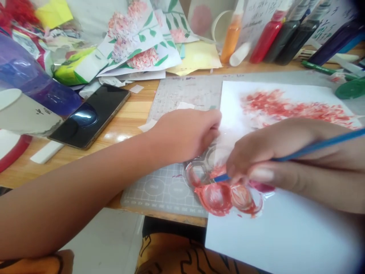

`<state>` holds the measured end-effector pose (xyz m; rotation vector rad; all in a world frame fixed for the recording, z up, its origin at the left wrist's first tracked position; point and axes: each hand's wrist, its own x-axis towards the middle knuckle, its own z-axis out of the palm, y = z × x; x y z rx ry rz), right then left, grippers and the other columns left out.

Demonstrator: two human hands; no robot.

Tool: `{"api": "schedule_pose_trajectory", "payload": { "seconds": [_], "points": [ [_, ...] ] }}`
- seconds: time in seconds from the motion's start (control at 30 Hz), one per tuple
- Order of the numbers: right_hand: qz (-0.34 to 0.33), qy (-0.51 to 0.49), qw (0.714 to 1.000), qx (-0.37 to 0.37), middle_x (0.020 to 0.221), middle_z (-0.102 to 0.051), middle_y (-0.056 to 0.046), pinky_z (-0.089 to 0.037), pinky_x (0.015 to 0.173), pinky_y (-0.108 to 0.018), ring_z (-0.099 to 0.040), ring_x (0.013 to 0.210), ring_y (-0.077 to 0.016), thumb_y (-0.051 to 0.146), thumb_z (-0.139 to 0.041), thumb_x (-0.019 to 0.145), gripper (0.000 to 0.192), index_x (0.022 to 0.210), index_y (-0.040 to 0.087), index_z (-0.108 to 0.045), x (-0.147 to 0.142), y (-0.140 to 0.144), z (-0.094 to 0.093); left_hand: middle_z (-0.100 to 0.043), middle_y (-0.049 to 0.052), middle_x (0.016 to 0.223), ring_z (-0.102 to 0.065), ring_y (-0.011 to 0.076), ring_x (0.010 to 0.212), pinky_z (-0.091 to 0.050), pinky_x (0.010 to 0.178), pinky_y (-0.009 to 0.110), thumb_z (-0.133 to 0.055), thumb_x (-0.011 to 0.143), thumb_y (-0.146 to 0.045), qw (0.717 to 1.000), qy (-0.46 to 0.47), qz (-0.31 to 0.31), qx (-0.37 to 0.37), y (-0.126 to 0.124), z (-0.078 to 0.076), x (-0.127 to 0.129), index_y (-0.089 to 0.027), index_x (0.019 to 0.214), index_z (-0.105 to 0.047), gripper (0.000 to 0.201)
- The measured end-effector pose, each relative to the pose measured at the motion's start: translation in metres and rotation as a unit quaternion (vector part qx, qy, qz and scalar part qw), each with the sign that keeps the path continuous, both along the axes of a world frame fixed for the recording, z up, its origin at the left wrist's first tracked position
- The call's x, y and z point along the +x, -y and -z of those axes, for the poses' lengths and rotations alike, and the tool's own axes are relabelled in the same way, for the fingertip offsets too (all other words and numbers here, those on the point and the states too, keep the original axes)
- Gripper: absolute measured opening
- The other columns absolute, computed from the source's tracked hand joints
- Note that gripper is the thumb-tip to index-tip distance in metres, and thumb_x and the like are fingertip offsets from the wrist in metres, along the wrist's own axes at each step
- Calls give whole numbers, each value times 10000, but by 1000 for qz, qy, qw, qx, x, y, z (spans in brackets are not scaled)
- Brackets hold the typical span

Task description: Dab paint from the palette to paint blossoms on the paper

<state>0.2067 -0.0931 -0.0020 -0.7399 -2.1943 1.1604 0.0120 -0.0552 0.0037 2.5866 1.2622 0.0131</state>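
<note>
Nearest the lens, the left forearm runs across the lower frame to the left hand (185, 133), whose curled fingers press down on the far edge of a clear plastic paint palette (225, 190); whether that grip pinches the rim or only pins it I cannot tell. Just right of the palette, the right hand (285, 160) has its grip clamped on a blue brush (313, 146), the tip dipped into a red-smeared well.

Everything else places off the palette. It lies half on a white sheet (285, 228), which carries one blotchy red painted patch (293, 108) beyond it, and half on a grey cutting mat (168, 186) to its left. One black phone (91, 114) lies farther left on the wooden counter (128, 121). Beyond the palette stand paint bottles (268, 36): I count one orange, one red and two dark ones (a purple one at the edge is cut off). Flower pictures (142, 42) are piled at the back left.

Risks, as I judge them: the palette is light and wet, so a hard dab could slide it and smear red over the clean paper; the right wrist hovers close to the wet paint and might drag through it; an overloaded brush may drip.
</note>
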Motion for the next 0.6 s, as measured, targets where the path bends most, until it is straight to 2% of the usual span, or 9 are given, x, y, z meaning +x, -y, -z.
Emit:
{"api": "schedule_pose_trajectory", "payload": {
  "seconds": [0.07, 0.13, 0.2, 0.33, 0.5, 0.6],
  "points": [
    [-35, -53, 998, -11, 686, -652, 38, -457, 561, 33, -586, 584, 44, 121, -553, 904, 180, 748, 120, -641, -5, -2, -2, -647, 8, 765, -539, 168, 661, -259, 563, 296, -370, 927, -316, 1000, -13, -7, -13, 2, -3, 0, -224, 873, -565, 222],
    [-44, -78, 996, -24, 731, -668, 40, -456, 606, 60, -598, 622, 61, 13, -517, 879, 161, 784, 92, -621, -9, -4, -3, -650, 17, 762, -548, 179, 662, -263, 556, 298, -345, 925, -328, 1000, -15, -1, -15, 3, -3, 0, -222, 871, -558, 244],
    [-46, -93, 993, -51, 759, -682, 33, -476, 640, 54, -634, 674, 48, 8, -510, 874, 161, 785, 88, -617, -12, -4, -5, -655, 19, 757, -544, 187, 655, -269, 548, 303, -354, 912, -354, 1000, -9, 6, -6, 1, -2, -1, -226, 874, -557, 243],
    [-110, -72, 984, -122, 709, -675, 5, -506, 610, 1, -639, 636, 10, 47, -462, 908, 228, 732, 69, -607, -11, -4, -8, -656, -2, 742, -526, 175, 613, -262, 533, 302, -408, 891, -363, 1000, -16, -5, -2, -2, 2, -1, -244, 871, -568, 201],
    [-53, -65, 992, -95, 733, -680, 7, -471, 637, 40, -632, 668, 26, 59, -546, 876, 125, 772, 78, -613, -11, -4, -9, -638, -5, 723, -521, 167, 607, -255, 517, 294, -397, 891, -365, 1000, -17, -4, 4, -2, 1, 0, -239, 864, -555, 204],
    [-88, -39, 990, -108, 731, -673, 0, -504, 599, -22, -635, 639, -7, 154, -511, 926, 190, 793, 85, -628, -11, -5, -10, -639, -3, 735, -502, 155, 604, -265, 527, 289, -410, 885, -347, 999, -37, -7, -5, -1, -1, 0, -238, 873, -552, 180]
  ]
}}
